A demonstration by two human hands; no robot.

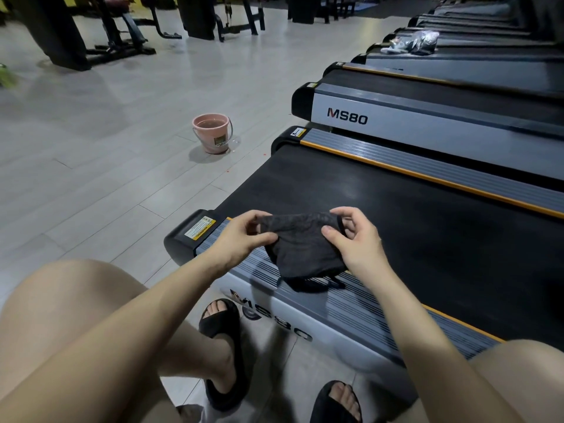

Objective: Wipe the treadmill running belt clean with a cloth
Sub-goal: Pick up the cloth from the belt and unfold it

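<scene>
A: Nearest the camera?
B: Bare knees at both lower corners, and two black slides (225,352) planted on the pale floor tiles (91,190), just beside the treadmill's grey side rail (351,306).

A: And the hands?
B: Both raised above that rail. Left hand (241,239) with fingers curled, thumb and fingertips pinching the left edge of the dark cloth (302,248). Right hand (354,236) pinching the right edge, thumb pressed on top, fingers curled behind.

A: Where exactly is the cloth?
B: Stretched between the two hands, upper edge pulled taut, lower part sagging down to the ribbed rail, with a dark strap or hem trailing onto it. Held over the near edge of the running belt (396,215), not laid flat on the belt.

A: The belt itself?
B: Black, matte, bordered by orange strips and grey rails on both sides. Yellow warning label (200,228) on the rear corner cap. "MS80" printed on the side panel, partly hidden behind a foot.

A: Farther out?
B: Pink bucket (212,132) with a wire handle standing on the tiles, well apart from the treadmill's rear end; contents hard to tell. Second treadmill (427,117) marked "MS80" next over, then a row of others. Crumpled plastic bag (415,42) lying on one of the distant decks. Dark gym machines (122,29) at the far side of the floor.
</scene>
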